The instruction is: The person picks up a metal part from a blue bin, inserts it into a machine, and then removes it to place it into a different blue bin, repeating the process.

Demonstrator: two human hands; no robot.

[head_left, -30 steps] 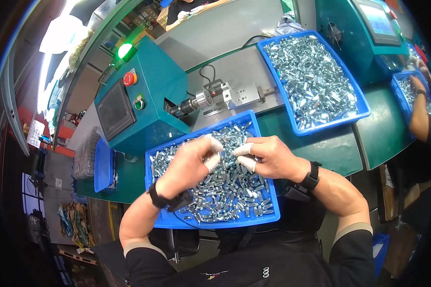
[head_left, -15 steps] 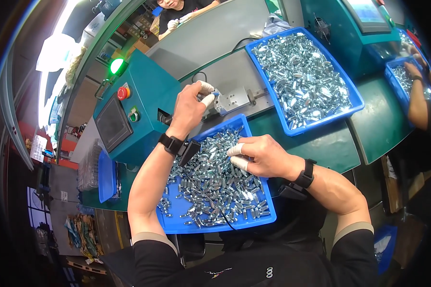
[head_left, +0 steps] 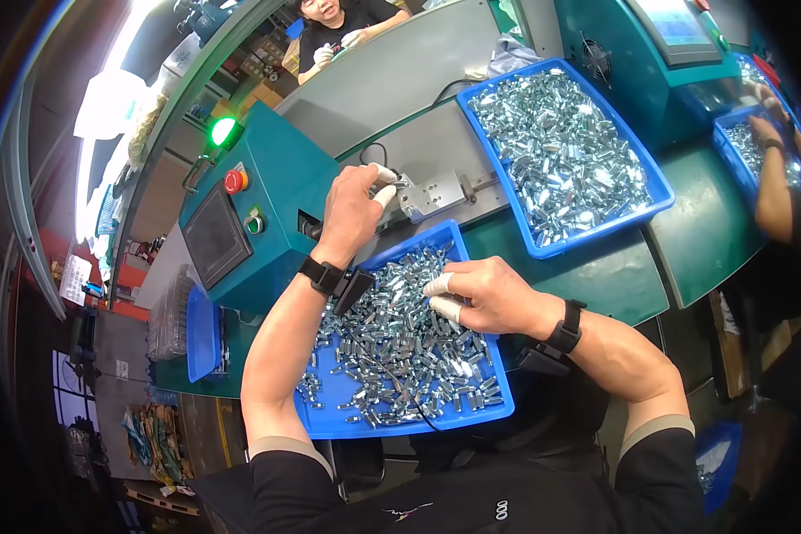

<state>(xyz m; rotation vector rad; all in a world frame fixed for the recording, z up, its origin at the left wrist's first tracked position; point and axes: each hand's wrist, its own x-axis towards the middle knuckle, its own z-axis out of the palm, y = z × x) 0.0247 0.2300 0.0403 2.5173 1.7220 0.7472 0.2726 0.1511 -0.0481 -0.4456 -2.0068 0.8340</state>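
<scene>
My left hand (head_left: 351, 209), with white finger covers on thumb and forefinger, pinches a small shiny metal piece (head_left: 400, 184). It holds the piece against the left end of a silver metal fixture block (head_left: 434, 194). Below, a blue tray (head_left: 325, 418) carries a heap of small metal pieces (head_left: 409, 347). My right hand (head_left: 494, 294) is over the right side of that heap, its covered thumb and forefinger closed together. What lies between those fingertips is too small to make out.
Behind my left hand stands a teal machine (head_left: 280, 169) with a screen, a red button and a lit green lamp. A second blue tray (head_left: 596, 233), full of metal pieces, is at the right. One co-worker (head_left: 343, 36) sits across the partition; another's arm (head_left: 774, 187) reaches in at far right.
My left hand has shifted slightly downward at the fixture, the metal piece still in its fingers. My right hand has barely moved. The co-worker across has spread their hands apart a little.
</scene>
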